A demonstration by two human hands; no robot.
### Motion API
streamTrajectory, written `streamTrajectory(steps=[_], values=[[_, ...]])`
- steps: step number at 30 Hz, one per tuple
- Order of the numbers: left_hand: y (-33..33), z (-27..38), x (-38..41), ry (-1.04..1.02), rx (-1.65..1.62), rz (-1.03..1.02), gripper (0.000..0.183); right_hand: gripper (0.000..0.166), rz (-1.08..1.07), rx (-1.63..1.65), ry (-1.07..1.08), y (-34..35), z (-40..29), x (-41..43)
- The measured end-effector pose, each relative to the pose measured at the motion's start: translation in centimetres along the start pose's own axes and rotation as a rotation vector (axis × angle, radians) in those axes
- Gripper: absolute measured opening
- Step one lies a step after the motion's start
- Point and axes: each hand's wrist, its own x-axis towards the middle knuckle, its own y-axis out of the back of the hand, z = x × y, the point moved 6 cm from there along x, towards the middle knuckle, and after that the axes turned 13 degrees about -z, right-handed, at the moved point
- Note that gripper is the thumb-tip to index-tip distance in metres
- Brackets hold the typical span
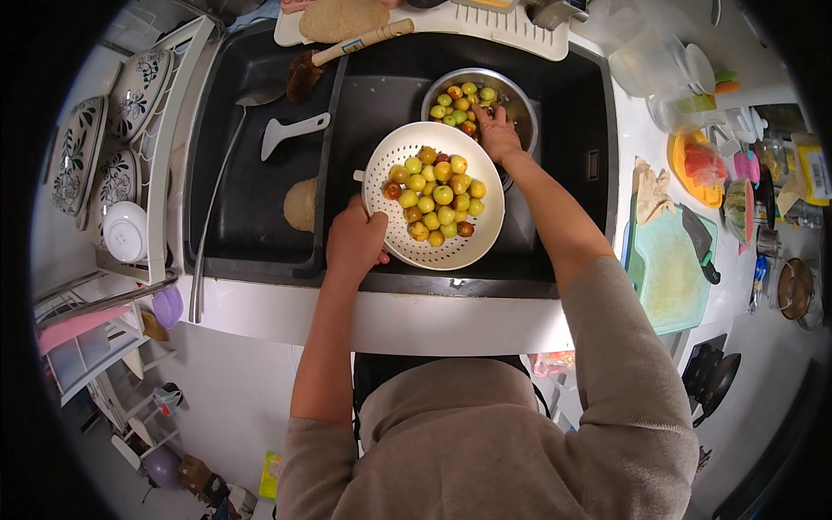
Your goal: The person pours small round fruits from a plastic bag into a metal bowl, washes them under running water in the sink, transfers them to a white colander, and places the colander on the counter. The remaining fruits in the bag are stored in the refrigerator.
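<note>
My left hand (pixel 356 235) grips the rim of a white plastic colander (pixel 478 237) at its lower left. Inside the colander lie several small round yellow-green fruits (pixel 443 195), some with reddish-brown patches; they look like fresh jujubes. Behind it, partly covered by its rim, a stainless steel bowl (pixel 530 120) stands in the right sink basin (pixel 383 97). More of the same fruits (pixel 459 104) are in this bowl. My right hand (pixel 499 135) reaches into the bowl with fingers apart; its fingertips are among the fruits, so any hold there is hidden.
The left basin holds a white-handled scraper or brush (pixel 296 133) and a brown-headed brush with a wooden handle (pixel 357 44). A long metal ladle (pixel 218 208) leans over its front edge. To the right, a knife (pixel 701 244) lies on a green cutting board (pixel 673 279). Patterned bowls (pixel 81 156) fill the left rack.
</note>
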Motion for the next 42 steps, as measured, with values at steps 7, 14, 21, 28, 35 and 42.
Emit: streamTrajectory(steps=[7,14,21,28,35,42], values=[[0.0,0.0,0.0,-0.024,-0.022,0.002,0.036,0.037,0.217,0.229,0.219,0.4,1.4,1.7],[0.0,-0.1,0.1,-0.023,-0.052,-0.013,0.033,0.015,-0.188,1.208,0.323,3.0,1.2,0.5],[-0.2,-0.6,0.7,-0.009,-0.095,-0.04,0.031,0.032,-0.154,0.451,0.728,4.1,-9.6,-11.8],[0.0,-0.8,0.4,-0.004,-0.102,-0.03,0.033,0.044,-0.351,0.69,0.267,7.8,-7.7,-10.5],[0.0,-0.4,0.3,-0.002,-0.053,-0.022,0.033,0.092,-0.02,-0.014,0.079,1.9,-0.9,-0.1],[0.1,-0.1,0.1,-0.007,-0.042,-0.015,0.034,0.062,0.108,-0.026,0.067,-0.4,-1.4,1.9]])
